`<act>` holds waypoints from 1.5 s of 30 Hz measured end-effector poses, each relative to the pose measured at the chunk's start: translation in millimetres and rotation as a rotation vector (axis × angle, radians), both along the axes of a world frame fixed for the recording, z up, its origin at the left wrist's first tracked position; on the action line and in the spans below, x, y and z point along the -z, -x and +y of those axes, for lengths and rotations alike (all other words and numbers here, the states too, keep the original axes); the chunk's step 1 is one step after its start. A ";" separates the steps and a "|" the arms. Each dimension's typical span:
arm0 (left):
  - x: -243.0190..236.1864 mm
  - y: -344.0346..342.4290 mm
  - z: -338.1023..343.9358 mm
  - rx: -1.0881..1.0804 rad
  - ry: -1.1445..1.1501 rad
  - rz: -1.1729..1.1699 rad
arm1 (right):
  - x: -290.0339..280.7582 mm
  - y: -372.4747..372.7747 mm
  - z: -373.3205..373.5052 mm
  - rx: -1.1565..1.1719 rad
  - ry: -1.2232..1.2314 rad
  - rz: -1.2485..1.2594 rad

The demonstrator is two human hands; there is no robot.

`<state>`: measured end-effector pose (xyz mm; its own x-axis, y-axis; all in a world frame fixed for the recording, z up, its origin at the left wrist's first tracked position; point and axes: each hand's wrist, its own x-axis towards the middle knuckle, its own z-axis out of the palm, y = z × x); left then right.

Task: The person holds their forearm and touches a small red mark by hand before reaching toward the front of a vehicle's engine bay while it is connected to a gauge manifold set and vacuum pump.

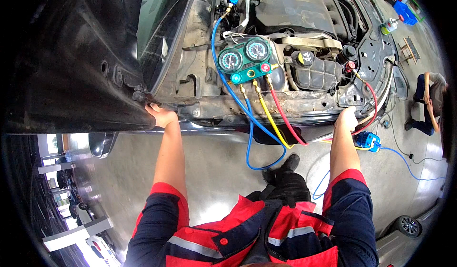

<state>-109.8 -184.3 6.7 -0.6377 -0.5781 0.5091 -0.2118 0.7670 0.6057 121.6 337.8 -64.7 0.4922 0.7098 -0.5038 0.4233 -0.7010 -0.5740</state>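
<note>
Gauges on a green manifold point(251, 70) lie over the engine bay, between the two hands and farther from the body than either. Left hand point(163, 116) meets the near edge of the car at the lower corner of the raised hood point(71, 71). Right hand point(347, 118) rests on the fender edge point(216, 128) toward the front of the car, its fingers bent inward. The fingers of both are partly hidden, so I cannot tell whether either one grips or merely leans.

From the manifold, a blue hose point(226, 87), a yellow hose point(266, 112) and a red hose point(283, 112) drop over the fender between the forearms. The red one also shows just right of the right hand, rising to a red coupler point(351, 66). Beyond that hand, a blue pump point(367, 141) sits on the floor point(214, 167). Farther right, another person point(431, 95) is seated.
</note>
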 end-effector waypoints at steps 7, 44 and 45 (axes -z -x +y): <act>-1.5 -1.8 3.7 -0.001 -0.016 -0.040 | 0.2 -0.5 0.5 -0.004 -0.003 -0.007; 1.0 1.1 -2.2 0.029 -0.025 0.015 | -1.2 0.2 -0.4 -0.011 -0.013 -0.010; 1.9 1.2 -1.7 0.020 -0.024 -0.001 | 0.9 -0.5 0.9 -0.009 -0.015 -0.011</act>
<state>-111.0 -186.0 4.7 -0.6496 -0.5773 0.4946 -0.1967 0.7561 0.6242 122.1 338.7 -65.7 0.4916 0.7216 -0.4875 0.4358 -0.6885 -0.5797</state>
